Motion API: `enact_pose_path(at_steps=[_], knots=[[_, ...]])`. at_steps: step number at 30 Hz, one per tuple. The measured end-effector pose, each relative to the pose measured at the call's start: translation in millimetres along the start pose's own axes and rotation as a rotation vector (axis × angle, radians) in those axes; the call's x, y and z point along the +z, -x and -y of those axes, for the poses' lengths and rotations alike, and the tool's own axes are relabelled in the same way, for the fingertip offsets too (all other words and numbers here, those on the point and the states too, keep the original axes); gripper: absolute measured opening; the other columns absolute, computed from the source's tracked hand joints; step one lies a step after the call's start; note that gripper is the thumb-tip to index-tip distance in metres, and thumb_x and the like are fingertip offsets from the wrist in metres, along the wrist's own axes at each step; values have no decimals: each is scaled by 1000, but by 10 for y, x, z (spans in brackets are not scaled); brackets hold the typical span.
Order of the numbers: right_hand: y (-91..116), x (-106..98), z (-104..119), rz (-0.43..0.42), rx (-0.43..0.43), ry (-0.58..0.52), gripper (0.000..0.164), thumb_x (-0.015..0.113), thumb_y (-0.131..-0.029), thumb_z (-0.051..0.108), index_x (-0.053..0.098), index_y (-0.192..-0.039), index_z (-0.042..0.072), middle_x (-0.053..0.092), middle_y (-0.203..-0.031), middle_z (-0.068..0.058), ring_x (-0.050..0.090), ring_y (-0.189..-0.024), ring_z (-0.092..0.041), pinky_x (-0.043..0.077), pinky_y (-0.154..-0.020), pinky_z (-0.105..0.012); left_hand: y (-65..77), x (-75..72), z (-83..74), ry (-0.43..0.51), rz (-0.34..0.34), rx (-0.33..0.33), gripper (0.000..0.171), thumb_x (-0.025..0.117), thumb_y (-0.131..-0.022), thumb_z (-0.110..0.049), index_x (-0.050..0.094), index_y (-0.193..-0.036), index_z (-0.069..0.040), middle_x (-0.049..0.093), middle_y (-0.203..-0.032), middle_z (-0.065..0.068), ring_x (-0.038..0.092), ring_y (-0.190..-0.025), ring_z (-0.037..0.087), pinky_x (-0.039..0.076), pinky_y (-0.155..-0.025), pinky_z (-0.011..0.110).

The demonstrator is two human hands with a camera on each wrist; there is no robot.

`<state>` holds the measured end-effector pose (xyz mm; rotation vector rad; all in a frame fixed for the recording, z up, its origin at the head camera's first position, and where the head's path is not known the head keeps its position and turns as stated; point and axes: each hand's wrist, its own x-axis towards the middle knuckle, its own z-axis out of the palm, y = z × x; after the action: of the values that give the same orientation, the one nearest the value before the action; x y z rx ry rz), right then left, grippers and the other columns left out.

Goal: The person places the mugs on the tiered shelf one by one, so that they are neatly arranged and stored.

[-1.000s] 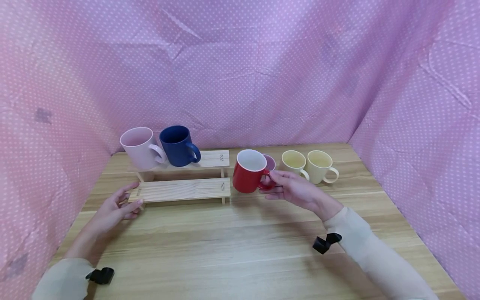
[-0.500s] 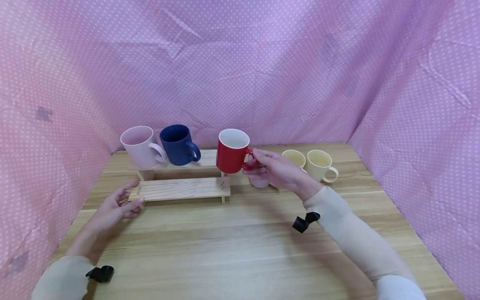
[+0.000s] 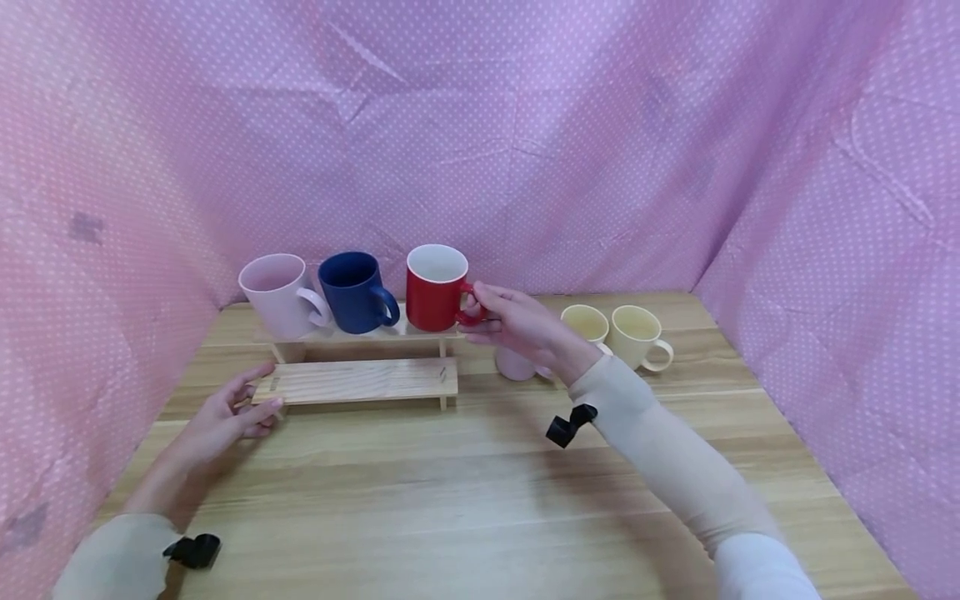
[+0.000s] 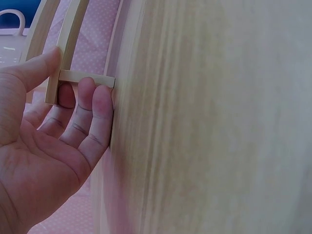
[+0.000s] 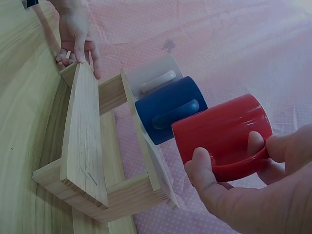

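A red mug with a white inside is upright over the right end of the upper tier of a two-tier wooden rack. My right hand pinches its handle between thumb and fingers; whether the mug's base touches the board, I cannot tell. To its left on that tier stand a dark blue mug and a pale pink mug, handles pointing right. At the rack's left end my left hand grips the lower board, thumb on top and fingers curled by the leg.
On the table right of the rack are two yellow mugs and a pinkish mug, partly hidden by my right hand and wrist. Pink dotted cloth hangs behind and along both sides of the wooden table.
The red mug has gone left and up in my right hand, from beside the rack to over its upper tier. My left hand has kept its grip on the lower board.
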<state>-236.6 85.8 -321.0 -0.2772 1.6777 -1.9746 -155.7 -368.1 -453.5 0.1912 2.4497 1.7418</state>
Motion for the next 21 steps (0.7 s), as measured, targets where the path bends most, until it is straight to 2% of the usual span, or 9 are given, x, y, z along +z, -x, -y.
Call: enact_pose_path(at_steps=[4, 7, 11, 16, 21], knots=[[-107, 42, -5, -37, -1, -11, 37, 46, -110, 30, 54, -116, -6, 53, -107, -13, 58, -114, -34, 50, -106, -44, -5, -20, -7, -4, -2, -4, 69, 64, -102, -11, 25, -159, -4, 66, -104, 0, 69, -86, 15, 63, -72, 34], [-175, 68, -20, -69, 12, -15, 38, 48, -109, 28, 54, -118, -9, 53, -106, -14, 58, -108, -31, 51, -105, -43, -8, -20, -11, -5, 6, 2, 69, 63, -102, -10, 24, -158, -2, 67, -106, 3, 69, -86, 17, 63, -72, 35], [-252, 96, -56, -88, 24, -25, 35, 48, -109, 27, 54, -114, -7, 51, -102, -13, 58, -105, -29, 51, -104, -43, -5, -11, -14, -4, 7, 0, 69, 63, -102, -9, 23, -158, -1, 67, -106, 5, 69, -86, 18, 63, -72, 35], [-313, 108, -85, -98, 27, -21, 38, 47, -110, 28, 52, -114, -9, 49, -98, -12, 59, -103, -29, 51, -104, -44, -6, -2, -16, -3, 0, -19, 69, 63, -102, -12, 24, -159, -3, 66, -105, 2, 69, -87, 17, 63, -73, 35], [-354, 117, -87, -120, 37, -37, 32, 48, -109, 27, 56, -105, -3, 48, -103, -15, 60, -110, -33, 51, -104, -44, 5, -3, -17, -5, -1, -21, 70, 63, -102, -13, 24, -159, -4, 65, -106, 2, 69, -87, 17, 63, -73, 35]])
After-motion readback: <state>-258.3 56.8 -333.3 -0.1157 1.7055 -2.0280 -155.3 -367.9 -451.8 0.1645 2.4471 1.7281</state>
